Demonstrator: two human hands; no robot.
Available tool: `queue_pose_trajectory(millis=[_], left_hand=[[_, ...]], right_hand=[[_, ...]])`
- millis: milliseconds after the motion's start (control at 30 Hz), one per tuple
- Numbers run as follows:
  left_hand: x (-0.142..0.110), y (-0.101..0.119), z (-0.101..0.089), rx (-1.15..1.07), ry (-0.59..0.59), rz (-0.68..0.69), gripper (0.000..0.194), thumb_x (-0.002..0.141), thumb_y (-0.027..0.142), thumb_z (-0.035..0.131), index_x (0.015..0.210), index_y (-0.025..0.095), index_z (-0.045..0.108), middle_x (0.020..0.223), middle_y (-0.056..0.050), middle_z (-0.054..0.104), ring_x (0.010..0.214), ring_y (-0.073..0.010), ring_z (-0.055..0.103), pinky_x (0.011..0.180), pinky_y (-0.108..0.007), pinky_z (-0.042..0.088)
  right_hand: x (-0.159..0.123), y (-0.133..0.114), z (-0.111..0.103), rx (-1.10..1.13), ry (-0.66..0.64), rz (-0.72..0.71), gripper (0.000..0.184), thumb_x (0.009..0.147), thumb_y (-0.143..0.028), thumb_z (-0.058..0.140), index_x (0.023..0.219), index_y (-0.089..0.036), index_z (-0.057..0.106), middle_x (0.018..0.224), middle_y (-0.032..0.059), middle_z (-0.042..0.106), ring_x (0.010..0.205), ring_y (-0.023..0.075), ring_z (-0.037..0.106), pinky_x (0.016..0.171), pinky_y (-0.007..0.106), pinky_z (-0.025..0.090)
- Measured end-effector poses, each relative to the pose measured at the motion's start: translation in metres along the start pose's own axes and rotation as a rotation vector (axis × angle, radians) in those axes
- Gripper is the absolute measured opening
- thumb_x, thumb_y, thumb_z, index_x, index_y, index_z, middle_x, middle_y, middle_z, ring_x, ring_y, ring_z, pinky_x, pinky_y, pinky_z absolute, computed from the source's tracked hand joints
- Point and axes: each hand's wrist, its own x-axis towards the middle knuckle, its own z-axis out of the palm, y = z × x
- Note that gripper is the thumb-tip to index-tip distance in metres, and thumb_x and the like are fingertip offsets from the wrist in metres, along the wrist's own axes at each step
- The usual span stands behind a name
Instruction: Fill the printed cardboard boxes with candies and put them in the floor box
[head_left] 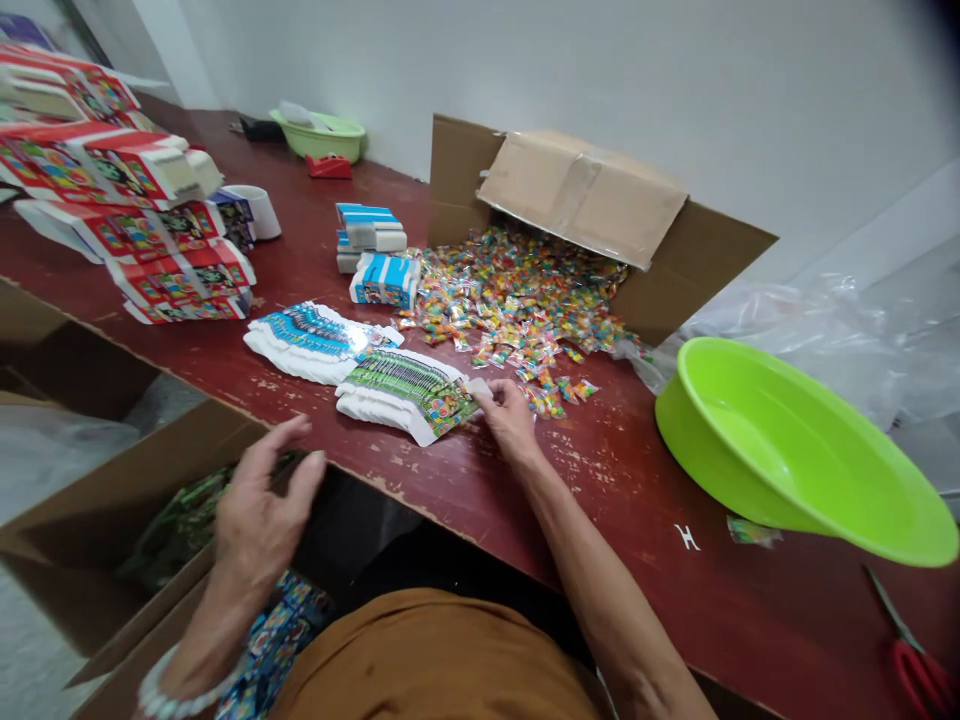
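Observation:
My right hand (pixel 508 420) rests on the dark red table (pixel 525 520), its fingers pinched on the right corner of a fanned stack of flat green-printed cartons (pixel 409 392). A second fanned stack, printed blue (pixel 315 338), lies just left of it. My left hand (pixel 259 510) hovers below the table's edge with fingers spread and nothing in it, over an open cardboard box (pixel 112 500) that holds green packets. A heap of small wrapped sweets (pixel 517 295) spills from a tipped cardboard carton (pixel 592 200) behind the stacks.
A lime-green plastic basin (pixel 795 450) leans at the right, with clear plastic sheeting behind it. Red-handled scissors (pixel 919 660) lie at the lower right. Folded red boxes (pixel 127 220) pile up at the left, blue boxes (pixel 375 250) in the middle, another green basin (pixel 319 132) at the back.

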Motion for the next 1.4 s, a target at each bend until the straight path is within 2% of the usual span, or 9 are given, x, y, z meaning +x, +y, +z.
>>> queue_pose_trajectory(millis=[67, 133, 233, 300, 467, 600, 833, 1167, 1400], left_hand=[[-0.007, 0.019, 0.026, -0.042, -0.117, -0.009, 0.054, 0.081, 0.046, 0.076, 0.129, 0.024, 0.064, 0.132, -0.008, 0.069, 0.126, -0.0296, 0.060, 0.101, -0.032, 0.050], [-0.014, 0.033, 0.047, -0.242, -0.415, -0.186, 0.056, 0.079, 0.052, 0.076, 0.124, 0.021, 0.066, 0.120, -0.011, 0.074, 0.115, -0.0305, 0.067, 0.095, -0.035, 0.053], [-0.030, 0.038, 0.067, -0.512, -0.947, -0.494, 0.058, 0.074, 0.056, 0.080, 0.115, 0.017, 0.068, 0.104, -0.015, 0.077, 0.091, -0.0311, 0.075, 0.080, -0.037, 0.057], [-0.041, 0.034, 0.073, -0.609, -1.128, -0.588, 0.057, 0.070, 0.056, 0.083, 0.108, 0.016, 0.069, 0.095, -0.014, 0.077, 0.077, -0.0283, 0.077, 0.072, -0.034, 0.057], [-0.058, 0.025, 0.076, -0.652, -1.047, -0.620, 0.056, 0.067, 0.060, 0.085, 0.100, 0.016, 0.070, 0.087, -0.010, 0.076, 0.065, -0.0227, 0.075, 0.063, -0.029, 0.055], [-0.056, 0.028, 0.076, -0.528, -1.045, -0.529, 0.057, 0.065, 0.065, 0.083, 0.091, 0.015, 0.074, 0.083, -0.010, 0.074, 0.063, -0.0224, 0.072, 0.067, -0.033, 0.056], [-0.052, 0.031, 0.074, -0.418, -1.082, -0.558, 0.049, 0.071, 0.055, 0.083, 0.095, 0.015, 0.069, 0.080, -0.007, 0.070, 0.056, -0.0166, 0.068, 0.055, -0.024, 0.049], [-0.057, 0.031, 0.078, -0.277, -1.165, -0.507, 0.037, 0.066, 0.042, 0.085, 0.082, 0.014, 0.066, 0.061, -0.003, 0.068, 0.052, -0.0134, 0.061, 0.053, -0.021, 0.046], [-0.056, 0.022, 0.089, -0.239, -0.791, -0.484, 0.043, 0.066, 0.047, 0.084, 0.086, 0.013, 0.068, 0.063, -0.001, 0.068, 0.046, -0.0165, 0.063, 0.048, -0.029, 0.053]], right_hand=[[-0.016, -0.010, -0.013, 0.091, -0.123, 0.009, 0.039, 0.080, -0.059, 0.065, 0.084, -0.022, 0.052, 0.067, -0.0039, 0.051, 0.054, 0.0117, 0.044, 0.051, 0.024, 0.037], [-0.035, -0.025, -0.025, 0.255, -0.321, 0.018, 0.040, 0.079, -0.059, 0.070, 0.086, -0.022, 0.055, 0.063, -0.0058, 0.050, 0.049, 0.0089, 0.037, 0.047, 0.022, 0.032], [-0.059, -0.041, -0.036, 0.424, -0.564, 0.020, 0.037, 0.078, -0.053, 0.077, 0.086, -0.022, 0.058, 0.072, -0.0029, 0.058, 0.057, 0.0101, 0.047, 0.054, 0.024, 0.040], [-0.070, -0.045, -0.037, 0.415, -0.576, -0.024, 0.033, 0.081, -0.050, 0.075, 0.090, -0.022, 0.060, 0.083, -0.0002, 0.063, 0.067, 0.0128, 0.055, 0.063, 0.027, 0.047], [-0.093, -0.043, -0.036, 0.001, -0.227, -0.372, 0.026, 0.085, -0.033, 0.073, 0.107, -0.026, 0.061, 0.112, 0.0057, 0.061, 0.091, 0.0189, 0.057, 0.078, 0.033, 0.049], [-0.102, -0.051, -0.040, -0.248, -0.343, -0.559, 0.021, 0.082, -0.030, 0.078, 0.095, -0.024, 0.063, 0.099, 0.0049, 0.063, 0.093, 0.0215, 0.058, 0.082, 0.034, 0.046], [-0.102, -0.063, -0.056, -0.270, -0.545, -0.449, 0.017, 0.082, -0.011, 0.072, 0.076, -0.021, 0.060, 0.072, -0.0034, 0.060, 0.065, 0.0122, 0.052, 0.063, 0.025, 0.037], [-0.107, -0.047, -0.057, -0.036, -0.742, -0.211, 0.016, 0.087, -0.025, 0.068, 0.094, -0.023, 0.054, 0.078, -0.0038, 0.062, 0.066, 0.0121, 0.055, 0.060, 0.023, 0.039], [-0.111, -0.036, -0.034, 0.000, -0.298, -0.144, 0.030, 0.077, -0.031, 0.076, 0.103, -0.021, 0.064, 0.086, 0.0015, 0.065, 0.068, 0.0142, 0.057, 0.062, 0.026, 0.046]])
